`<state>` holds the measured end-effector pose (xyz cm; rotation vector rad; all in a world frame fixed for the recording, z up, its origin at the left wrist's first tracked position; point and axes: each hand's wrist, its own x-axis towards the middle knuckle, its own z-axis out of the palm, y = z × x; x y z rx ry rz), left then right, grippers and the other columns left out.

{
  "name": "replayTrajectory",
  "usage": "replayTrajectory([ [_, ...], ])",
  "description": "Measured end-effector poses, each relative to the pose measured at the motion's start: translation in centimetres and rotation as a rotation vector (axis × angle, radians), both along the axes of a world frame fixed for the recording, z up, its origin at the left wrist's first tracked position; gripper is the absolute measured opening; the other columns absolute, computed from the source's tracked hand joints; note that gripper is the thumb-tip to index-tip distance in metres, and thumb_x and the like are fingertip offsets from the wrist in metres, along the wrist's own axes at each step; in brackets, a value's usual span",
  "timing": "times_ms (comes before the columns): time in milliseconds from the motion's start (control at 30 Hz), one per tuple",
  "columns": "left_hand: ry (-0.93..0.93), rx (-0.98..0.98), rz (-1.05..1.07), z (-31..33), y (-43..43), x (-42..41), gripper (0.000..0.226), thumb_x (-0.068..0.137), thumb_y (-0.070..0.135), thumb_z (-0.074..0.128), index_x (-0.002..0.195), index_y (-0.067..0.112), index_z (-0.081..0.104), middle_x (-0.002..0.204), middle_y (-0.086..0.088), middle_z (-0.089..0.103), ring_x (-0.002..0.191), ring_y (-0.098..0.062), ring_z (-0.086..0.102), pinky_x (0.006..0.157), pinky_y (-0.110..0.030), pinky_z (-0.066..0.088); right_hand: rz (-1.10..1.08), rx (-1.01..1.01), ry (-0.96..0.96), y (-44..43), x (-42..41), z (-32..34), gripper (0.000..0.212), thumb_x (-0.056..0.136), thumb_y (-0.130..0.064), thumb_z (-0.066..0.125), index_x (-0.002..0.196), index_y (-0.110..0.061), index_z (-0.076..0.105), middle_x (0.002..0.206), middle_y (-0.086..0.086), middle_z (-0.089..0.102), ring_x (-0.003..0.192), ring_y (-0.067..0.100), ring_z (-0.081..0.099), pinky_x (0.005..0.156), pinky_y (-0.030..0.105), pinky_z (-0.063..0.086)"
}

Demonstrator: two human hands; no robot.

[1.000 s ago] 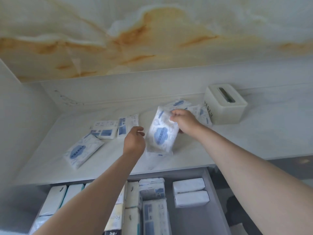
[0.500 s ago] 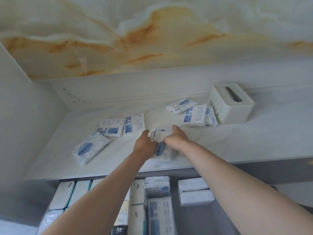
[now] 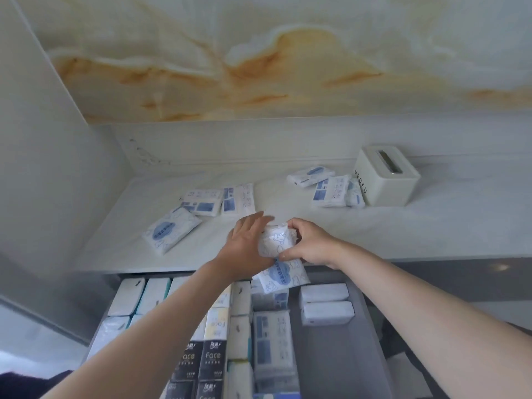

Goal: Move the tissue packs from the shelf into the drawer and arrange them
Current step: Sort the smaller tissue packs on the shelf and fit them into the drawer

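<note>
Both hands hold a white tissue pack with a blue print [image 3: 280, 256] at the front edge of the white shelf [image 3: 403, 234], partly over the open grey drawer [image 3: 339, 347]. My right hand [image 3: 309, 244] grips its right side with curled fingers and thumb. My left hand [image 3: 249, 243] lies against its left side with fingers stretched out. More tissue packs lie on the shelf: one at the left [image 3: 171, 233], two behind it [image 3: 201, 203] [image 3: 239, 198], and a cluster at the back right [image 3: 331, 191].
A white tissue box [image 3: 387, 175] stands at the back right of the shelf. The drawer holds rows of tissue packs [image 3: 270, 341] on its left and middle, two white packs [image 3: 325, 303] at the right, with bare grey floor below them. A white wall closes the left side.
The pack came down from a raised, upright position to the shelf's front edge. My left hand joined the right on it. The view tilted down, showing more of the drawer.
</note>
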<state>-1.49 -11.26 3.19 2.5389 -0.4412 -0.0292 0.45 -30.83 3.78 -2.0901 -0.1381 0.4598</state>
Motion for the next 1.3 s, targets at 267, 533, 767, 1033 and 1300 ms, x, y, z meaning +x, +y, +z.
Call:
replayTrajectory([
  [267,0.14,0.261,-0.089,-1.3,-0.6,-6.2,0.049,0.077,0.048,0.07,0.118,0.029,0.051,0.105,0.006,0.065,0.093,-0.021,0.061,0.073,-0.03,0.045,0.16,-0.216,0.017,-1.0,-6.5,-2.5,0.053,0.065,-0.029,0.086,0.107,-0.034,0.054,0.102,-0.013,0.062,0.09,0.006,0.062,0.071,0.024,0.05],
  [533,0.06,0.403,-0.048,-7.1,-0.5,-8.5,0.031,0.086,0.035,0.06,0.108,0.02,0.044,0.107,0.0,0.059,0.092,-0.023,0.061,0.064,-0.03,0.041,0.231,-0.415,-0.129,-0.2,-9.4,-6.5,0.054,0.079,-0.024,0.064,0.129,-0.025,0.044,0.124,-0.009,0.047,0.109,0.015,0.052,0.087,0.03,0.046],
  [767,0.059,0.528,-0.103,-10.1,-1.1,-8.1,0.044,0.088,0.019,0.058,0.127,0.019,0.038,0.125,-0.003,0.051,0.111,-0.024,0.05,0.09,-0.033,0.041,0.147,-0.552,0.549,0.1,-11.0,-13.1,0.031,0.09,-0.022,0.054,0.111,0.0,0.061,0.089,0.02,0.067,0.071,0.034,0.066,0.066,0.044,0.06],
  [1033,-0.059,0.753,-0.339,-12.5,-1.3,-8.2,0.056,0.087,0.037,0.043,0.139,0.018,0.032,0.132,-0.009,0.044,0.119,-0.031,0.043,0.101,-0.043,0.033,-0.081,-0.307,0.875,2.9,-12.4,-18.0,0.042,0.095,-0.035,0.053,0.133,-0.017,0.05,0.12,0.009,0.057,0.086,0.022,0.056,0.063,0.029,0.046],
  [1300,-0.012,0.572,-0.253,-12.1,0.0,-7.4,0.062,0.091,0.018,0.054,0.148,0.023,0.03,0.136,-0.002,0.041,0.121,-0.023,0.041,0.105,-0.035,0.034,-0.472,0.234,1.08,3.2,-11.3,-17.2,0.02,0.089,-0.024,0.054,0.102,-0.01,0.055,0.093,0.014,0.063,0.079,0.028,0.061,0.068,0.031,0.051],
])
